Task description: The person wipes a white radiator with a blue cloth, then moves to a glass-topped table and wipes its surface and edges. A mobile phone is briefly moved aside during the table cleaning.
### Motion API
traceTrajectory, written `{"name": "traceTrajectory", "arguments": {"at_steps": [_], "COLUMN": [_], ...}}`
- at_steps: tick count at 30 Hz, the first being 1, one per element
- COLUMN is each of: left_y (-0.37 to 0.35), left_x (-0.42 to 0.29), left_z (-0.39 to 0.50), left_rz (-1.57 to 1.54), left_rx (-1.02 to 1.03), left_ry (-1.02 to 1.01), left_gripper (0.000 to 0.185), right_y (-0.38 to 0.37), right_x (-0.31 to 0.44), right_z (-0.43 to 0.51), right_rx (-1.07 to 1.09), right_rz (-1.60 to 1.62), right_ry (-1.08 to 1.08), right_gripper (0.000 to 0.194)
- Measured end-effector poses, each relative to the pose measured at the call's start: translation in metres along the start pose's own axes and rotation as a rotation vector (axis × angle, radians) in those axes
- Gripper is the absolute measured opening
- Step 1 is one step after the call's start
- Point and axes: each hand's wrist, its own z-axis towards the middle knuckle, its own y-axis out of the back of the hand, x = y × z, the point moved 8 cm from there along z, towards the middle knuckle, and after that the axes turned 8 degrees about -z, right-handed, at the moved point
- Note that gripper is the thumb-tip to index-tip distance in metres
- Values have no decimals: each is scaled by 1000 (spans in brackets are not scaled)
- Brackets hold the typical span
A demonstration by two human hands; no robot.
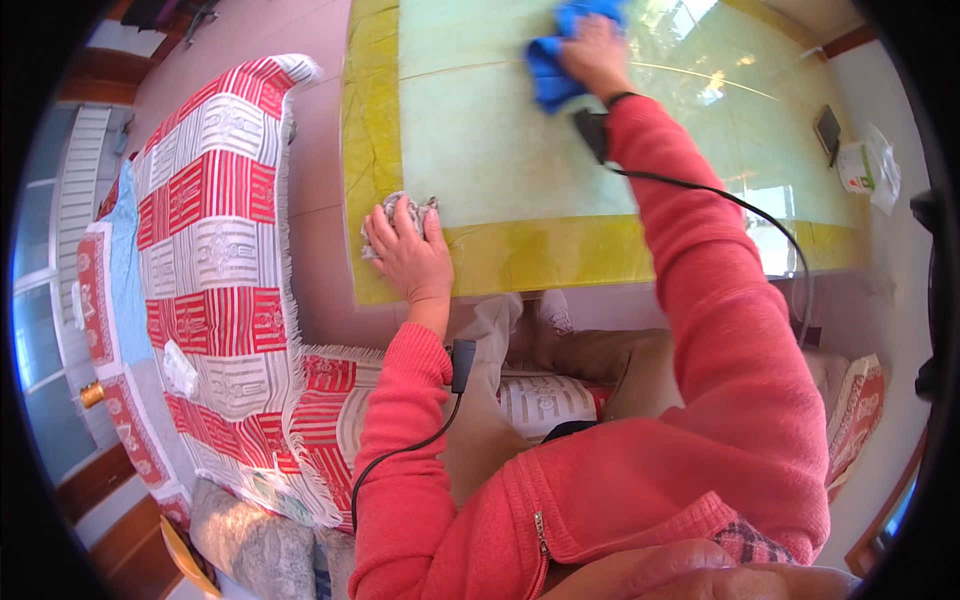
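A low table with a glossy, clear-covered top, pale green with a yellow-green border (547,259), stands before me. My left hand (412,251) lies on a crumpled grey patterned cloth (369,250) at the table's near left corner, fingers bent over it. Farther out, my right hand (596,54) presses on a bunched blue cloth (551,75) on the tabletop, with the arm stretched forward. A black device on a cable is strapped at each wrist.
At the table's right side are a dark phone (827,129) and a white tub (853,166) with a plastic bag. A sofa under a red and white fringed cover (217,247) stands left, with a white tissue-like item (180,367) on it. My legs are under the table's near edge.
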Motion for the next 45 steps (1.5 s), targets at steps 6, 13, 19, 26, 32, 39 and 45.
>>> {"name": "traceTrajectory", "arguments": {"at_steps": [6,13,19,26,32,39,45], "left_y": [-1,6,11,17,19,15,10], "left_x": [4,1,1,4,6,8,11], "left_z": [-1,-2,-1,-3,-1,2,4], "left_rz": [-14,-65,-75,-60,-118,-150,-206], "left_rx": [6,-8,11,9,32,54,97], "left_ry": [-5,23,44,48,46,30,29], "left_gripper": [52,48,47,46,47,55,56], "right_y": [81,2,-10,61,54,-52,-22], "right_x": [281,33,-279,-381,-371,-206,112], "right_z": [-97,-17,-145,-351,-323,-40,67], "right_rx": [20,-85,-25,169,370,314,-35], "right_rz": [436,-4,-294,-186,-141,-613,121], "right_ry": [584,212,-143,-769,-1075,53,181], "right_gripper": [51,48,51,57,60,44,55]}}
